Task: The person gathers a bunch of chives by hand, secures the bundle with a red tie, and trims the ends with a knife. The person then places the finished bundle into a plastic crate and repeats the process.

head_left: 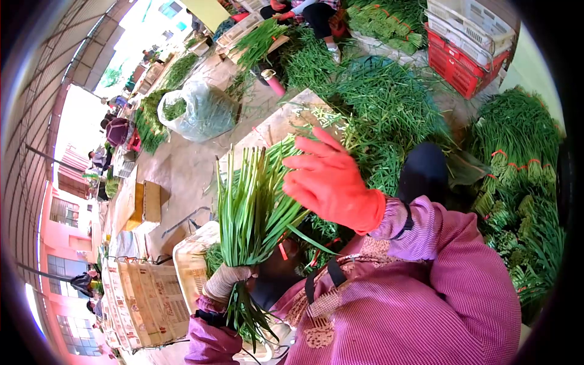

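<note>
A beige covering wraps my left hand (226,281), closed round the narrow part of a bunch of garlic chives (243,210). The long green stalks stand up from the grip, fanning out toward the board, while dark green leaves hang below the fist. My right hand (331,182), in an orange-red glove, is beside the upper stalks with its fingers spread; its fingertips overlap the bunch's right edge. Behind both lies a wooden board (310,102) with loose cut stalks on it. An orange-red strip (282,251) shows at the bunch's lower right.
Loose greens (389,97) are heaped beyond the board. Tied bundles (517,164) lie at the right, under stacked red and white crates (465,61). A plastic bag (201,111), a pink bottle (273,82) and a crate (191,258) stand nearby. Another person (313,15) sits at the back.
</note>
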`<state>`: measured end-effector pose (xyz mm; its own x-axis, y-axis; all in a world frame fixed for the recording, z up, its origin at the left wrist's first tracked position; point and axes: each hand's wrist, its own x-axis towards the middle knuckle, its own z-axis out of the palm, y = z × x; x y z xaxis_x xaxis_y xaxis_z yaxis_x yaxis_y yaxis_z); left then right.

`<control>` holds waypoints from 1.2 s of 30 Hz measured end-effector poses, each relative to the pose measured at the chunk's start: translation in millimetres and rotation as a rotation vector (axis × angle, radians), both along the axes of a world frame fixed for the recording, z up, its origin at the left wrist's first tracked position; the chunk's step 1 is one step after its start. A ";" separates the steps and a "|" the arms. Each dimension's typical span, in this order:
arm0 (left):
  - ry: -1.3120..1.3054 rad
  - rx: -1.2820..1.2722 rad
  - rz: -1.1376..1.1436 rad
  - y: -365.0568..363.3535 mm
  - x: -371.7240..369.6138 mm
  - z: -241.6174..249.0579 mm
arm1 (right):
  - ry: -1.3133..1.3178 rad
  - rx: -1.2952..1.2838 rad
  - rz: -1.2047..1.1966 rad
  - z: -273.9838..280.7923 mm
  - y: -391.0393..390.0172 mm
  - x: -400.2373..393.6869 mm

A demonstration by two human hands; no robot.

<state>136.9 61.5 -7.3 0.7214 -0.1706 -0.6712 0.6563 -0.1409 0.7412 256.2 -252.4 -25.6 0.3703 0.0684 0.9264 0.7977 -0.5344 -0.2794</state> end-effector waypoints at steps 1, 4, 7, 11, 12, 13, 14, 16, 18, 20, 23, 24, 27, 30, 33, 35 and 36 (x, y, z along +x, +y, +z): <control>-0.017 0.033 -0.038 4.1 1.6 -6.9 | -0.109 -0.019 -0.024 1.4 2.1 -0.8; -0.036 0.044 -0.193 19.4 8.6 -30.1 | 0.533 -0.501 0.127 -7.8 12.9 -6.6; -0.037 -0.081 -0.199 16.3 3.1 -31.9 | 1.012 -0.643 0.271 -28.1 21.1 8.2; -0.016 -0.089 -0.419 36.4 3.1 -58.3 | 1.281 0.041 0.924 -58.3 26.9 20.2; -0.008 -0.134 -0.456 36.7 3.5 -59.3 | 1.254 0.154 1.076 -57.2 26.3 20.0; -0.019 -0.143 -0.406 33.0 1.7 -55.7 | 1.303 0.214 1.102 -55.0 26.5 19.7; -0.022 -0.144 -0.406 31.4 0.1 -55.3 | 1.302 0.212 1.100 -53.1 25.3 21.4; 0.023 -0.241 -0.327 29.8 -4.4 -56.3 | 1.391 0.249 1.136 -48.5 22.0 27.6; 0.020 -0.267 -0.336 26.2 -4.7 -57.3 | 1.370 0.238 1.188 -43.6 18.6 27.3; 0.006 -0.371 -0.319 23.0 -5.0 -56.9 | 1.216 0.136 1.159 -41.1 17.5 24.0; 0.010 -0.288 -0.344 23.3 -3.4 -56.9 | 1.288 0.244 1.177 -38.6 20.3 19.9; 0.010 -0.289 -0.343 22.5 -3.5 -56.3 | 1.390 0.393 1.217 -39.9 21.8 19.5; 0.020 -0.311 -0.328 19.5 -4.3 -54.6 | 1.463 0.495 1.255 -49.9 29.7 22.9; 0.015 -0.329 -0.297 18.4 -5.5 -56.2 | 1.470 0.511 1.292 -40.4 22.8 19.4; 0.019 -0.356 -0.288 18.6 -5.4 -56.9 | 1.250 0.255 1.276 -46.4 17.0 23.7; 0.038 -0.348 -0.335 20.7 -3.4 -59.8 | 1.316 0.285 1.239 -42.4 15.1 22.0; 0.038 -0.348 -0.335 23.6 -3.5 -63.2 | 1.383 0.314 1.201 -41.0 14.4 21.5</control>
<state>133.4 85.1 -70.5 0.5641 -0.6086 -0.5580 0.6451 -0.0969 0.7579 277.7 -238.0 -66.6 0.6682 0.7402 0.0752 -0.1906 0.2681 -0.9444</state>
